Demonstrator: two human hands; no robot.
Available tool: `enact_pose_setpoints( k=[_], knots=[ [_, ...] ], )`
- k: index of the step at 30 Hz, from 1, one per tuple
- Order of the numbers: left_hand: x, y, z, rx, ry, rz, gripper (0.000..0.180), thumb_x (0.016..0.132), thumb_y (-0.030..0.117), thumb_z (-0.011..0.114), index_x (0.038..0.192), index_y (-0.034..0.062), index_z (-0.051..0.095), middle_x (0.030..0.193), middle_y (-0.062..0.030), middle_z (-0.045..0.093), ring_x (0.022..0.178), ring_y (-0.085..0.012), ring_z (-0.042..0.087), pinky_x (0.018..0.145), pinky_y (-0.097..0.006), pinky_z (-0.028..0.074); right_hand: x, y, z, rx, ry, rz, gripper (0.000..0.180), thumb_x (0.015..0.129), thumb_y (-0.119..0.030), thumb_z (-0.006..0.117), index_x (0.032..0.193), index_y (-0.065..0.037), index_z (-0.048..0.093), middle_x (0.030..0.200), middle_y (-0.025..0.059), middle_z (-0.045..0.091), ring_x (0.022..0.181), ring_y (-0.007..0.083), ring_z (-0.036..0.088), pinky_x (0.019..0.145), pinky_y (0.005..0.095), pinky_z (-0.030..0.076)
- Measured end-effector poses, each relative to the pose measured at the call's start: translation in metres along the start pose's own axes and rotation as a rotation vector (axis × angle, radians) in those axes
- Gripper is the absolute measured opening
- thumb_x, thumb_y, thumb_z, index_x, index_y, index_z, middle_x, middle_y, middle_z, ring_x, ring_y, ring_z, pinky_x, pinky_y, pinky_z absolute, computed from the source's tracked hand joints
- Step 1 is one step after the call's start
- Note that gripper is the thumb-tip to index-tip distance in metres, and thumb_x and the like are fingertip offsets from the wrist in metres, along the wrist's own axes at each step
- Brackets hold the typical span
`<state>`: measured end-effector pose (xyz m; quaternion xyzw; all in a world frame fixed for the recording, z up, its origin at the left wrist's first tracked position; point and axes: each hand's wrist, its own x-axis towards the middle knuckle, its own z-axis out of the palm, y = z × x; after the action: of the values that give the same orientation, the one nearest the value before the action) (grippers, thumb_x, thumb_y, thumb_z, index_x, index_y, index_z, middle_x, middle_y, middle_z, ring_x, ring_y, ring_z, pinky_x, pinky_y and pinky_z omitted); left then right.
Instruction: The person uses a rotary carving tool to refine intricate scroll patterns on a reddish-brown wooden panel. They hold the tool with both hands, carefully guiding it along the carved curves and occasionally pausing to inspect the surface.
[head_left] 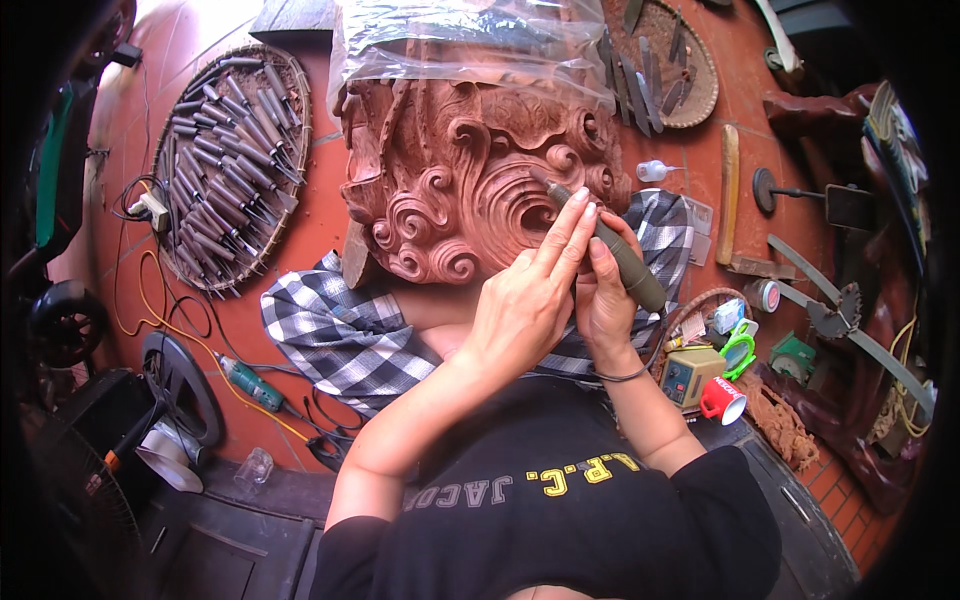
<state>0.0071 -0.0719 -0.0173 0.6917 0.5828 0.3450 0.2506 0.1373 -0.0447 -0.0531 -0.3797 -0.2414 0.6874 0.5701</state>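
Note:
Both my hands meet around an olive-green rotary carving handpiece (637, 272), tilted with its narrow tip toward the upper left. My right hand (606, 310) wraps its rear body, thumb on top. From the left, my left hand (515, 305) lays two long fingers together over the front part; its thumb is hidden. The tip lies over a reddish-brown wood carving (430, 190) of swirls and curls, close to a dark hollow in a spiral. Whether tip and wood touch, I cannot tell. The carving stands before my crossed legs, its far part under clear plastic sheet (460, 45).
A round basket (160, 150) at left holds many chisels; another basket (712, 95) with tools is far right. A green power tool (250, 383) and orange cord lie left. At right are a mallet (729, 180), a control box (692, 377) and a red mug (722, 401).

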Motion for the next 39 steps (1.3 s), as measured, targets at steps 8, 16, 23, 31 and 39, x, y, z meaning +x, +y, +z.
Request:
enact_pose_setpoints(
  k=[8,16,23,31,39],
  knots=[
    [-0.016,-0.002,-0.023,0.008,0.002,-0.02,0.085,0.072,-0.006,0.063,0.154,0.0027,0.041,0.16,-0.0141,0.039,0.1,-0.0281,0.069,0.083,-0.035,0.057,-0.01,0.01,-0.001,-0.489,-0.147,-0.21,0.037,0.089,-0.007,0.077,0.122,0.003,0.065,0.127,0.0178,0.069,0.115,0.0218,0.066,0.101,0.0316,0.052],
    [-0.018,-0.003,-0.024,-0.102,-0.027,-0.086,0.076,0.079,-0.007,0.062,0.152,0.0007,0.043,0.155,-0.0228,0.043,0.132,-0.0403,0.055,0.102,-0.043,0.053,-0.001,-0.006,0.01,-0.732,-0.281,-0.391,0.035,0.084,-0.003,0.079,0.117,0.003,0.068,0.124,0.0243,0.069,0.113,0.0286,0.07,0.096,0.0344,0.055],
    [-0.002,-0.012,-0.017,-0.099,-0.046,0.063,0.08,0.075,-0.005,0.067,0.151,0.003,0.045,0.157,-0.0136,0.044,0.095,-0.0259,0.069,0.081,-0.034,0.057,-0.004,-0.011,0.0,-0.852,-0.187,-0.506,0.033,0.085,-0.004,0.078,0.116,0.002,0.066,0.124,0.027,0.068,0.113,0.0341,0.07,0.094,0.0366,0.058],
    [-0.005,-0.016,-0.025,-0.123,-0.038,0.112,0.068,0.079,0.0,0.072,0.144,0.001,0.053,0.151,-0.0158,0.052,0.091,-0.0244,0.071,0.079,-0.033,0.058,-0.001,-0.004,-0.005,-0.962,-0.336,-0.708,0.036,0.089,-0.011,0.076,0.121,-0.003,0.063,0.128,0.0297,0.064,0.119,0.0385,0.065,0.099,0.0445,0.054],
    [-0.027,-0.021,-0.034,-0.003,0.151,0.095,0.053,0.078,-0.005,0.072,0.13,-0.0028,0.064,0.135,-0.0229,0.063,0.095,-0.0282,0.075,0.077,-0.034,0.06,0.006,0.001,0.009,-1.013,-0.513,-0.847,0.037,0.08,-0.015,0.083,0.114,-0.008,0.074,0.116,0.023,0.072,0.107,0.0335,0.073,0.094,0.0474,0.059]
  ],
)
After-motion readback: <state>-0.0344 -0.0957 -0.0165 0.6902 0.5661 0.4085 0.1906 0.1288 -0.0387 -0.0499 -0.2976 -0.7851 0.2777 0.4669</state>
